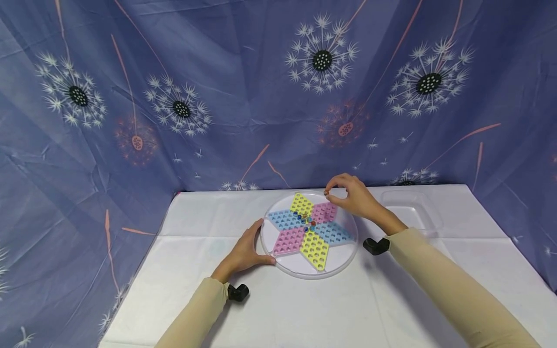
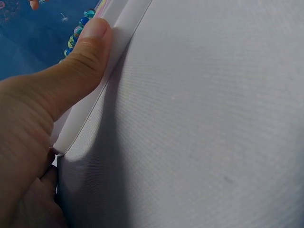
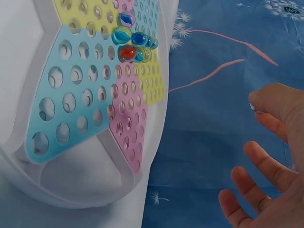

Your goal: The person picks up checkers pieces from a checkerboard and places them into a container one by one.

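Note:
A round white Chinese checkers board (image 1: 298,264), its star in yellow, pink and blue sections, lies on the table. Several glass marbles (image 3: 122,35) cluster in holes around its middle. My left hand (image 1: 245,251) rests against the board's left rim, thumb and fingers spread along it. In the left wrist view the thumb (image 2: 88,59) lies on the rim. Over the board's far right side, my right hand (image 1: 354,195) pinches a small marble (image 3: 252,107) between thumb and index finger. The other right fingers are spread and hold nothing.
A clear plastic tray (image 1: 428,212) lies to the right of the board, partly behind the right forearm. White cloth (image 1: 304,309) covers the table. Directly beyond the table's far edge hangs a blue curtain (image 1: 243,106) with a dandelion print.

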### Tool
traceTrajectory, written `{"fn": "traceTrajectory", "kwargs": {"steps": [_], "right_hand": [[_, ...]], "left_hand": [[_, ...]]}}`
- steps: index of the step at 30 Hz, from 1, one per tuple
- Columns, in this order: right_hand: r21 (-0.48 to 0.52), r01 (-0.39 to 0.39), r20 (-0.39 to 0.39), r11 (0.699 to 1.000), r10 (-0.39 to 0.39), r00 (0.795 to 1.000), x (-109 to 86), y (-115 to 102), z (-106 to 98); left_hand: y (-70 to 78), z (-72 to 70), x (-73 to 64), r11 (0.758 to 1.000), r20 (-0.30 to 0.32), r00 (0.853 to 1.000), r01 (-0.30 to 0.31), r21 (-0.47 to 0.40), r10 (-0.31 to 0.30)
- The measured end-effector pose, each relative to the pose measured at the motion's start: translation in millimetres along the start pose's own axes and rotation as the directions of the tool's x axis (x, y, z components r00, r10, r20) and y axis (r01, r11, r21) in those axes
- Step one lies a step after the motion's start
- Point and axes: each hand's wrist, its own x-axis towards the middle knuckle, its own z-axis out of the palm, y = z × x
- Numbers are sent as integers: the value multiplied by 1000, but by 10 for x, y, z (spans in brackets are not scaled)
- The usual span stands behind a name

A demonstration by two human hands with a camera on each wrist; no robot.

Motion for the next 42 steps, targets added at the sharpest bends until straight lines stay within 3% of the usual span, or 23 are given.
{"fn": "traceTrajectory", "kwargs": {"steps": [7,13,31,42], "right_hand": [[-11,-18,-25,1000,18,1000,-72,91,-119],[-8,-99,-40,995,99,994,-189,237,-278],[-66,-291,-92,954,285,954,-649,699,-749],[-106,-362,-95,926,353,931,-856,812,-922]], "left_hand": [[1,-2,6,1000,10,1000,4,-6,-4],[-4,-3,-3,1000,10,1000,10,-15,-10],[-4,-5,-8,1000,13,1000,1,-26,-1],[-6,-15,-8,1000,17,1000,1,-12,-1]]}}
